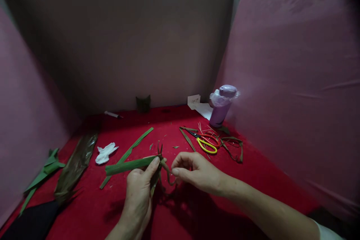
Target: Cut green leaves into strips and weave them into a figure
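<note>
My left hand (pixel 140 187) is closed around a folded leaf piece, with the thumb pressed on its top. From this grip a flat green leaf strip (pixel 131 165) sticks out to the left. Small pointed leaf tips (pixel 159 149) rise above the thumb, and a curled, brownish-green strip (pixel 168 176) hangs to the right. Just beside that strip is my right hand (pixel 197 172), its fingers bent and the thumb drawn toward the forefinger. Whatever lies between those fingertips is too small to make out. Another long green leaf strip (pixel 135 145) lies behind my left hand.
Scissors (pixel 208 143) with red and yellow handles lie on the red cloth, near thin sticks (pixel 200 126) and dried strips (pixel 239 152). A purple bottle (pixel 221 112) stands at the back right. On the left are crumpled white tissue (pixel 105 153), a brown leaf bundle (pixel 75 168) and green leaves (pixel 45 172).
</note>
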Action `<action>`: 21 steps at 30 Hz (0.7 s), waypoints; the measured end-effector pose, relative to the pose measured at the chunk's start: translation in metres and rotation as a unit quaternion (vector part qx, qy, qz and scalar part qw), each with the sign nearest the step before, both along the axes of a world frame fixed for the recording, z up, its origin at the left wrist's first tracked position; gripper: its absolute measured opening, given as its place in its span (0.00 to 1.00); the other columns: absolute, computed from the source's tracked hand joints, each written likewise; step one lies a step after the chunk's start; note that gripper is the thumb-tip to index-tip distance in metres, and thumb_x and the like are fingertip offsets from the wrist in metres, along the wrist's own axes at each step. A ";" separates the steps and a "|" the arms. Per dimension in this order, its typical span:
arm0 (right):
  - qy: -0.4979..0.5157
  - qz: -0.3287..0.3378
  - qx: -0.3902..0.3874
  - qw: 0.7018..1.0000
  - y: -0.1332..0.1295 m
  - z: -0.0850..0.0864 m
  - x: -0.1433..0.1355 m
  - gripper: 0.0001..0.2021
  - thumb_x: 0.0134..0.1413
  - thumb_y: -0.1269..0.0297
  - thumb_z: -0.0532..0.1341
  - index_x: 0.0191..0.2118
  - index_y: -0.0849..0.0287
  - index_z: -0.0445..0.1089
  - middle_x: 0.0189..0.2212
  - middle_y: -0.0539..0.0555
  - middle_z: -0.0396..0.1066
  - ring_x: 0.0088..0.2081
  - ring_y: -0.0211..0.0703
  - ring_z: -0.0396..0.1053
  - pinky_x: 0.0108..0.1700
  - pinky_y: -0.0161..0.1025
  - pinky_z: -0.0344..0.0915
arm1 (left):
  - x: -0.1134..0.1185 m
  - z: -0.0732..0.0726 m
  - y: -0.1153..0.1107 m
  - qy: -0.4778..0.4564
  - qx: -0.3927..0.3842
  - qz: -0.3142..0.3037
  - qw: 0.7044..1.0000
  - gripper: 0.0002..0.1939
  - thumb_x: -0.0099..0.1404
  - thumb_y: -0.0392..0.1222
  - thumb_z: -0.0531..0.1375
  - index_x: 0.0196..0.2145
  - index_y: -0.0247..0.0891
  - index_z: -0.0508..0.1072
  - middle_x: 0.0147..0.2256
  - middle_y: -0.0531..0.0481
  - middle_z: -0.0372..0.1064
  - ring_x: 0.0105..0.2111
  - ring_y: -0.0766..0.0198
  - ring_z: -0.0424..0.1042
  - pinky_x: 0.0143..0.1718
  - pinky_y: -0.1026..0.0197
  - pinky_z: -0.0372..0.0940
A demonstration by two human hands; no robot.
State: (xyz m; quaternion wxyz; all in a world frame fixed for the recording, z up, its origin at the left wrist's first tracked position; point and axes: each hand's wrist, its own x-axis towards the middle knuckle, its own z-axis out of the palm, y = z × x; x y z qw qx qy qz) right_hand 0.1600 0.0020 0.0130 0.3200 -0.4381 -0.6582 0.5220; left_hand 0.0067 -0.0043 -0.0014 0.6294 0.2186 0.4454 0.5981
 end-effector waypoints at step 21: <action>0.143 -0.025 -0.071 0.987 0.021 -0.014 -0.014 0.09 0.44 0.61 0.60 0.24 0.59 0.59 0.18 0.48 0.68 0.19 0.34 0.65 0.23 0.32 0.60 | 0.003 -0.005 -0.001 0.016 0.041 -0.036 0.998 0.12 0.41 0.34 0.70 0.28 0.31 0.78 0.25 0.47 0.76 0.25 0.61 0.74 0.28 0.63 0.70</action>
